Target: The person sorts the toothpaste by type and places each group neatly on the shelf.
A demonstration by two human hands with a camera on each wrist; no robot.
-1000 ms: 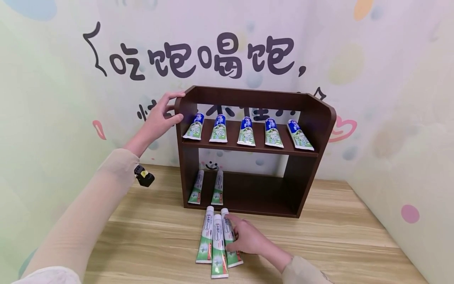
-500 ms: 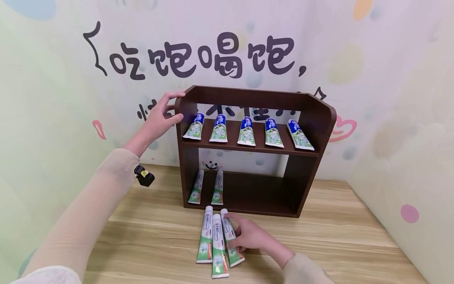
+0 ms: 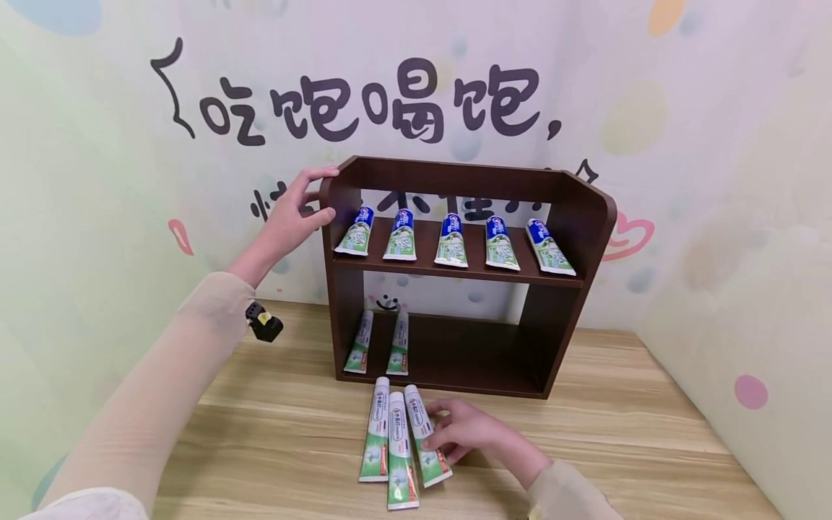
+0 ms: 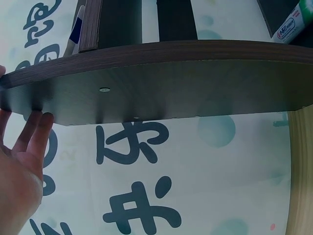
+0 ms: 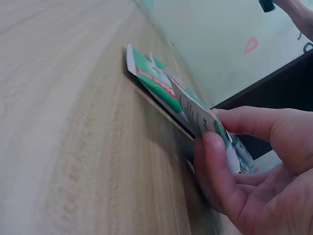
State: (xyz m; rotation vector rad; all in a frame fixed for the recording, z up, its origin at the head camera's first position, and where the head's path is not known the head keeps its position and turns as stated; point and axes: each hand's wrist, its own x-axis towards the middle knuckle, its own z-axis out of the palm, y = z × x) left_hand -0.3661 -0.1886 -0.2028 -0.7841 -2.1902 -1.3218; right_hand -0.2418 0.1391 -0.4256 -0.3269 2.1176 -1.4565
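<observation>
My left hand (image 3: 289,220) grips the left side panel of a dark brown two-tier shelf (image 3: 416,269); in the left wrist view its fingers (image 4: 36,132) touch the panel's outer face. My right hand (image 3: 468,431) pinches a green-and-white toothpaste tube (image 3: 421,432) between thumb and fingers. In the right wrist view the pinched tube (image 5: 193,110) is tilted, one edge off the table. Left of it lie two like tubes, a middle tube (image 3: 398,448) and a left tube (image 3: 377,433), side by side before the shelf.
Several blue-and-green toothpaste tubes (image 3: 451,242) stand spaced along the upper tier. Two green-and-white tubes, one at far left (image 3: 360,343) and another beside it (image 3: 399,344), lean in the lower tier. The wooden table (image 3: 617,433) meets printed walls behind and right.
My right hand has shifted slightly right with the right-hand tube, whose lower end has swung away from the middle tube. My left hand stays on the shelf.
</observation>
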